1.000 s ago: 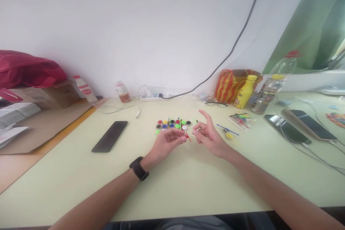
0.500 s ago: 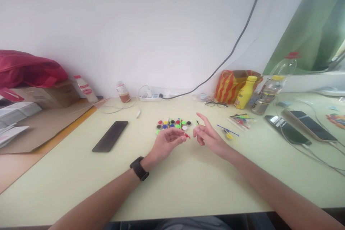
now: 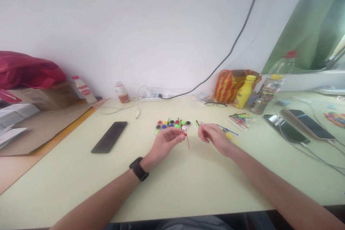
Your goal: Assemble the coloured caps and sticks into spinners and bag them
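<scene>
My left hand is closed, thumb and fingers pinching a small red plastic piece. A thin red pointer stands out from that piece, slanting up and down past my fingertips. To the right, my right hand hovers with its fingers curled in, apart from the red piece; nothing shows in it. Behind my left hand lie several coloured round discs in rows, with thin coloured sticks among them. A pale green strip with a small black piece lies just beyond my right hand.
Blue pointers and a plastic bag of coloured parts lie to the right. A black phone is at left, two more phones at right. Glasses, a yellow bottle and a power strip stand along the wall.
My right hand has drawn back slightly to the right, and its stretched index finger has curled in. The red pointer at my left fingertips now shows as a long thin line.
</scene>
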`<action>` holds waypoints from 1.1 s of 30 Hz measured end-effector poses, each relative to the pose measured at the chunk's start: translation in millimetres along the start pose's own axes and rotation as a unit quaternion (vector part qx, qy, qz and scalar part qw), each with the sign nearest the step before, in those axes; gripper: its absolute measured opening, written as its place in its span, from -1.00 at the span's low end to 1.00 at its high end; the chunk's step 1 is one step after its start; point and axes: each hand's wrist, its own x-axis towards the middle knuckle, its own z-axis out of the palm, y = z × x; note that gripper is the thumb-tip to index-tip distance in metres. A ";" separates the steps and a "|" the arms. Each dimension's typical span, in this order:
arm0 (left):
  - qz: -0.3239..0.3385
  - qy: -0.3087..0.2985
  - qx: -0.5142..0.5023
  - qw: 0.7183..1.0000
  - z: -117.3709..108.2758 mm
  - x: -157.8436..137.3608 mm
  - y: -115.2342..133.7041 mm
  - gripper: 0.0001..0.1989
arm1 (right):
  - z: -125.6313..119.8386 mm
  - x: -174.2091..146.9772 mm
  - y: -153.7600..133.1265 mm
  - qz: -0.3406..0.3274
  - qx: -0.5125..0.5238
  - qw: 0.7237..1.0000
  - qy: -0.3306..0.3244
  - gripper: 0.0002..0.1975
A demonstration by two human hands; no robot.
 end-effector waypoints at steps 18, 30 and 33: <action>-0.087 -0.018 -0.132 0.987 -6.3 2.5 0.2 -0.66 | -32.5 -4.7 -6.7 -0.035 -0.459 0.881 -0.109 -0.72; -0.081 -0.016 -0.118 0.990 -6.1 1.4 0.0 -0.65 | -40.9 9.1 8.9 -0.240 -0.357 0.881 0.199 -0.54; -0.081 -0.018 -0.118 0.990 -6.1 1.2 -0.1 -0.66 | -40.8 9.3 6.6 -0.229 -0.319 0.899 0.191 -0.53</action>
